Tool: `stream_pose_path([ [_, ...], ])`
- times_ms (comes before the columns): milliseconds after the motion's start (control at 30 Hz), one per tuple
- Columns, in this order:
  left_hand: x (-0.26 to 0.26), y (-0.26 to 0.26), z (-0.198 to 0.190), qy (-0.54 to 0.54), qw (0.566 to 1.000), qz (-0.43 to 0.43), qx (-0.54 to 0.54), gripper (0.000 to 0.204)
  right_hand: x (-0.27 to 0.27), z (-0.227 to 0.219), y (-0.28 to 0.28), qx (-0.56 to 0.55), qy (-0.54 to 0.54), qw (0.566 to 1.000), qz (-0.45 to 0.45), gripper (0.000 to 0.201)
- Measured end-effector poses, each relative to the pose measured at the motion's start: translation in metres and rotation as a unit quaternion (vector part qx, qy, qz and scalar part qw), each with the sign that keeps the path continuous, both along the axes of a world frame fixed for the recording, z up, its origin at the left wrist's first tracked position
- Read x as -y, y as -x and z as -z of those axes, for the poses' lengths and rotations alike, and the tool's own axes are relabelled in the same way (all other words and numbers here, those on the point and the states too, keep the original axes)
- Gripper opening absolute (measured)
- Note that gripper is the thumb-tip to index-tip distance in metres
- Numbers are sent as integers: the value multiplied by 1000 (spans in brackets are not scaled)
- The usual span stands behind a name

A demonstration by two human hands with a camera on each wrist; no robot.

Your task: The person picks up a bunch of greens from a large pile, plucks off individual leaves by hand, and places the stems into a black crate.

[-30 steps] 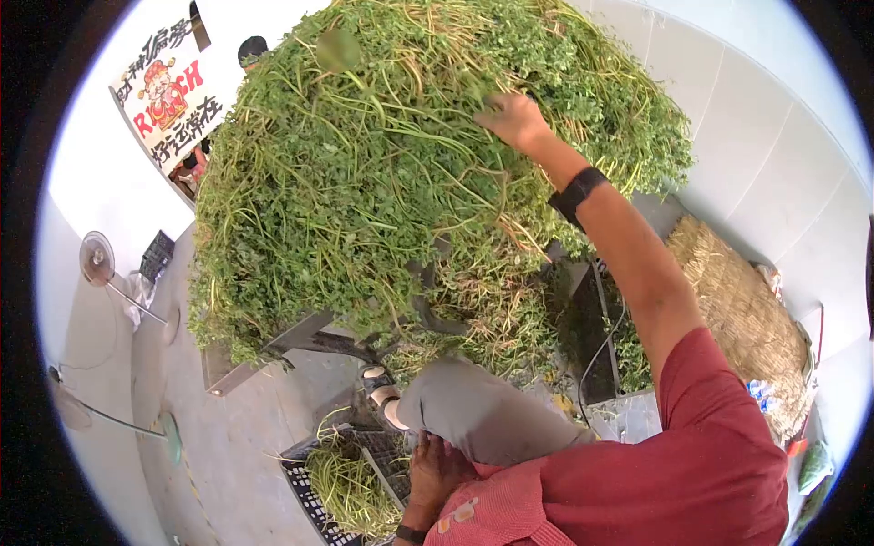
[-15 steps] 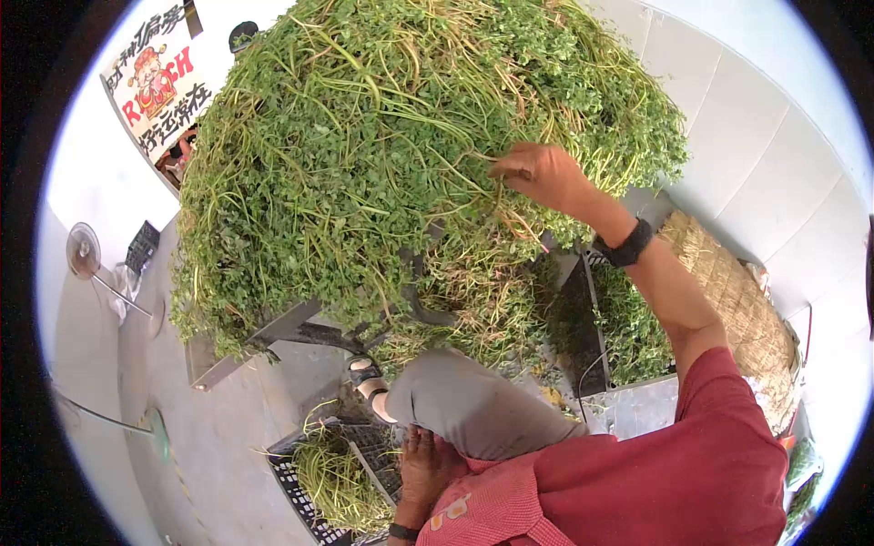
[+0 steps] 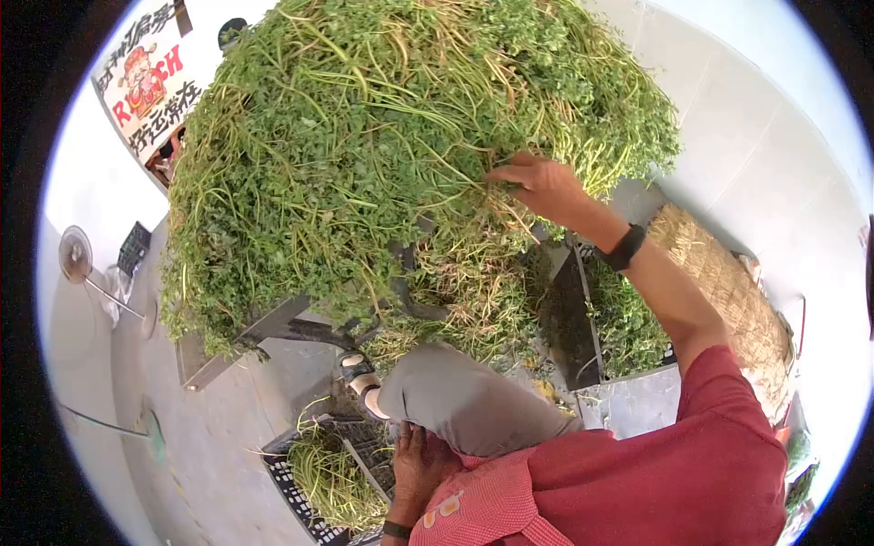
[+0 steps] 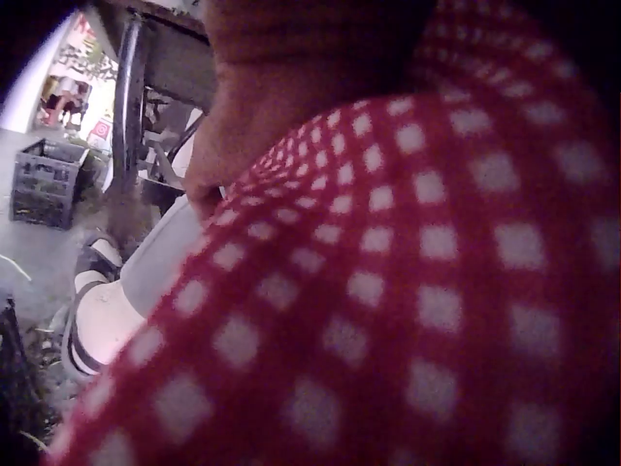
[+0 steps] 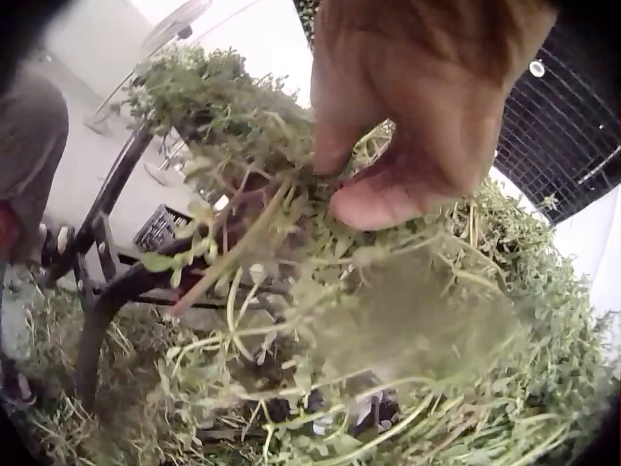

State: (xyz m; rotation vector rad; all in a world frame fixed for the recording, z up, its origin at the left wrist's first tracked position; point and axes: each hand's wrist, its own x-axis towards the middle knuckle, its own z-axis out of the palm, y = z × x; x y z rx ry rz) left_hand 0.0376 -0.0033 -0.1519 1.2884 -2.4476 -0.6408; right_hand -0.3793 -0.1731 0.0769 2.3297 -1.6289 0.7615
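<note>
A big heap of leafy green stems [image 3: 364,164] fills the upper middle of the head view. At its near right edge my right hand [image 3: 544,187] pinches some thin stems between thumb and fingers. The right wrist view shows the thumb and fingertips [image 5: 374,206] closed on leafy stems [image 5: 262,228], with more greens spread below them. My left hand [image 3: 414,464] rests on my lap by the knee, over the red apron [image 3: 487,500]. In the left wrist view the checked apron [image 4: 388,282] hides much of that hand.
Beside my left hand stands a black crate [image 3: 282,478] holding loose stems [image 3: 332,482]. Under the heap is a metal frame [image 3: 228,350], with more greens [image 3: 473,291] on the floor. A woven mat [image 3: 719,282] lies to the right; fans [image 3: 75,255] stand left.
My right hand has come back and down from the middle of the heap to its near edge, where it pinches stems. My left hand stays on my lap. The head view has shifted slightly.
</note>
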Motion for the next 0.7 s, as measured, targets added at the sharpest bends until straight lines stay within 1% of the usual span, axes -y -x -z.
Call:
stream_pose_path([
  [67,1,-3,-1,-1,1000,7,-13,52,-1,2,-4,16,-9,999,39,42],
  [100,1,-4,-1,-3,999,9,-31,51,-2,3,-3,18,-8,999,39,42],
  [167,0,7,-24,9,999,-7,-40,50,-5,7,4,154,21,987,36,27],
  [200,-2,13,-31,21,998,-22,-48,49,-6,9,7,219,34,975,34,22],
  [233,-4,16,-29,17,998,-20,-50,49,-12,-5,0,187,-50,974,121,27],
  [267,-4,17,-27,-22,996,-47,-66,49,-11,-9,-7,188,-51,973,127,27],
  [300,-3,16,-28,-59,993,-72,-78,49,-6,-12,-16,143,-109,965,192,31],
  [333,-3,16,-30,-59,993,-68,-72,49,-1,-12,-23,99,-167,948,252,38],
  [367,-3,16,-32,-53,994,-63,-76,49,9,3,-21,101,-161,950,249,48],
  [400,-4,15,-34,-46,994,-60,-82,50,16,14,-18,105,-161,949,248,48],
  [467,-5,15,-34,-49,993,-65,-84,50,25,27,-14,146,-97,970,168,52],
  [500,-4,16,-34,-52,992,-68,-90,49,24,24,-14,145,-95,971,167,52],
  [567,-5,18,-38,-51,992,-72,-92,47,19,18,-12,204,-154,959,122,42],
  [600,-6,18,-41,-53,992,-74,-92,45,14,14,-16,203,-153,960,120,42],
  [633,-6,18,-44,-51,992,-75,-93,45,4,9,-23,432,-237,869,43,33],
  [667,-4,19,-49,-6,994,-62,-89,40,-5,4,-30,629,-303,715,-37,24],
  [700,-2,21,-53,40,994,-48,-85,36,-14,-2,-41,628,-300,717,-38,24],
])
